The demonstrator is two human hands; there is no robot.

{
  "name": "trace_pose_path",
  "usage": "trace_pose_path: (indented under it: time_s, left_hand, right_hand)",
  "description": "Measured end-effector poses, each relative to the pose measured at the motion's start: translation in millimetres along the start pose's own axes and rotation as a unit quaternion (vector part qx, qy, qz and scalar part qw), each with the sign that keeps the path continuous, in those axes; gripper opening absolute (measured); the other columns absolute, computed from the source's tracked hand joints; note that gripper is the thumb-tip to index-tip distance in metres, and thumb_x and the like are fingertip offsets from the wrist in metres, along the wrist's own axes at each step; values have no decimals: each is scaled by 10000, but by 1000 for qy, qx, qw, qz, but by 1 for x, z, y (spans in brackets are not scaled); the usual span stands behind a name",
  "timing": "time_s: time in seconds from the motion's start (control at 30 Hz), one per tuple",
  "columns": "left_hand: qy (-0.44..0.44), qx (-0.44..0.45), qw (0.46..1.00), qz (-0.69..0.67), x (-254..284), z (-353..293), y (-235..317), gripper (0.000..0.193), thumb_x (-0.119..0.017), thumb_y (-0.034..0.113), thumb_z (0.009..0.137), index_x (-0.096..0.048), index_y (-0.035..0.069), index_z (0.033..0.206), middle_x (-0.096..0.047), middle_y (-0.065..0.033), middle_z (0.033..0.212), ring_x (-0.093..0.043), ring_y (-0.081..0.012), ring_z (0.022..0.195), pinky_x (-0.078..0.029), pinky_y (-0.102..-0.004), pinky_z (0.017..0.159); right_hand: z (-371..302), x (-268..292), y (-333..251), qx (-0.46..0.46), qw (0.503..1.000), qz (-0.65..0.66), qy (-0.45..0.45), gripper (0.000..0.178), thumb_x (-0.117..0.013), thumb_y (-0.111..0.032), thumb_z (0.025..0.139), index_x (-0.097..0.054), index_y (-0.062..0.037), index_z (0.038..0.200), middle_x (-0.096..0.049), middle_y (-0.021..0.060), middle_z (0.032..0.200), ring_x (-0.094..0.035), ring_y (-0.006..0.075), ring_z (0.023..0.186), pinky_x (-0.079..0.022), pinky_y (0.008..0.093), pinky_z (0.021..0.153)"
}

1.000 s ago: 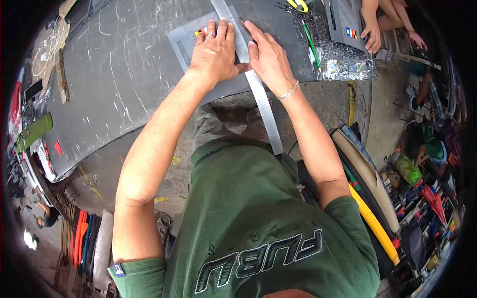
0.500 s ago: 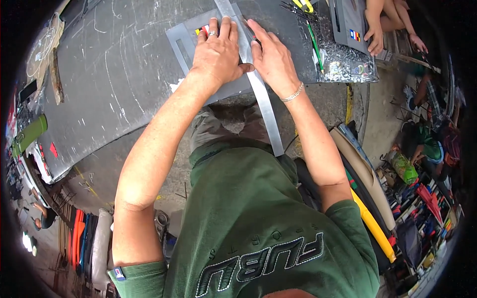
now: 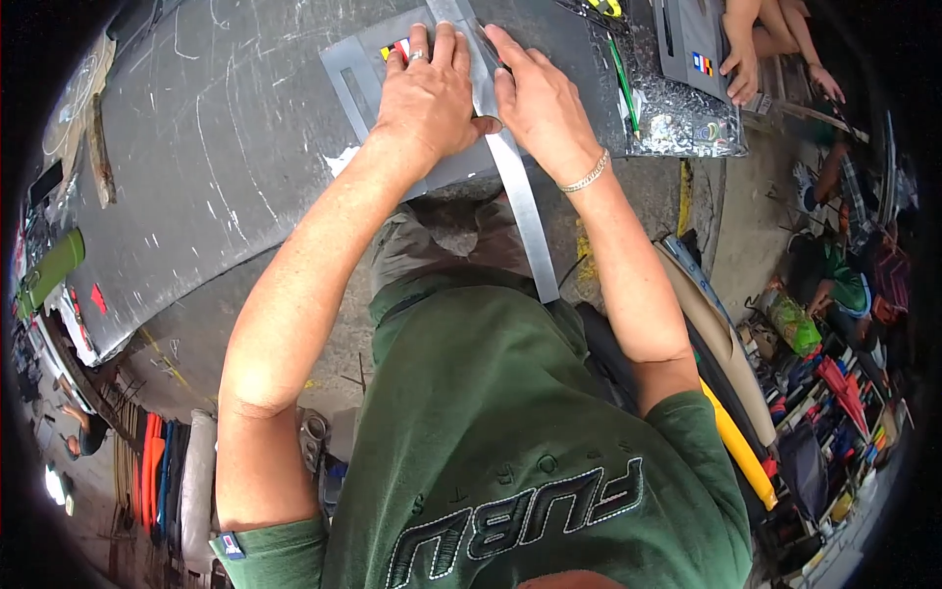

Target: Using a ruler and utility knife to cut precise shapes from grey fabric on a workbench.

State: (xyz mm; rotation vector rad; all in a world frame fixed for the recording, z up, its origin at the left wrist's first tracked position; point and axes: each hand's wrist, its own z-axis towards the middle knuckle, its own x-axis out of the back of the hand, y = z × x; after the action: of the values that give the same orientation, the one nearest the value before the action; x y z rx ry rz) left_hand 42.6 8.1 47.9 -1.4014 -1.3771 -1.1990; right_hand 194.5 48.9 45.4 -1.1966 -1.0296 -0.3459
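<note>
A grey sheet (image 3: 351,93) with a long slot and a small patch of coloured flags lies on the dark table. My left hand (image 3: 424,103) rests flat on it, fingers stretched out, thumb touching a long metal ruler (image 3: 522,201). The ruler crosses the sheet's right part and overhangs the table's near edge toward my shirt. Along the ruler's right side, my right hand (image 3: 542,113) has its index finger pointing forward and its thumb bent in. A slim dark thing shows between thumb and index finger; its kind is mostly hidden by the hand.
The scratched dark table (image 3: 186,167) stretches left. Right of my hands lie a green pencil (image 3: 624,88) and a yellow-handled tool (image 3: 606,8). Another person's hand (image 3: 743,74) touches a similar grey sheet (image 3: 684,44). Material rolls (image 3: 746,452) stand beside me at right.
The view has shifted slightly, so the table things sit a little higher and farther left. Both hands keep nearly the same places on the sheet and beside the ruler.
</note>
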Motion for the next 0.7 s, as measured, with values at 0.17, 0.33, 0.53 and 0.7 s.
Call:
trace_pose_path:
  time_s: [0.17,0.33,0.53,0.7]
  left_hand:
    - [-8,1,1000,-10,2,0,0,1090,-809,562,795,-326,-74,1536,-345,-240,1598,-313,-435,1497,-355,-562,1193]
    - [-17,0,999,33,-1,1,1,1089,-742,642,829,-329,-52,1559,-331,-205,1609,-294,-424,1507,-362,-575,1170]
    - [-24,15,999,17,-2,2,3,1119,-700,713,821,-335,-46,1559,-326,-199,1620,-298,-417,1511,-333,-602,1171]
    - [165,-50,984,-49,-14,-5,-5,1008,-701,603,854,-390,-89,1518,-394,-255,1578,-352,-434,1467,-318,-571,1192]
  right_hand:
    - [2,3,-7,-12,999,-9,-28,500,-565,-130,985,-520,-174,1481,-674,208,1092,-659,443,1027,-544,517,918]
    - [-4,3,-9,-16,1000,-9,-25,503,-565,-127,986,-517,-165,1485,-671,215,1096,-656,449,1020,-542,519,915]
    - [-19,9,-11,-30,999,-9,-41,506,-564,-119,986,-515,-161,1487,-664,216,1093,-655,452,1000,-544,517,898]
    - [-37,15,-15,-49,997,-7,-56,526,-569,-100,980,-506,-159,1499,-658,213,1077,-654,450,971,-543,513,875]
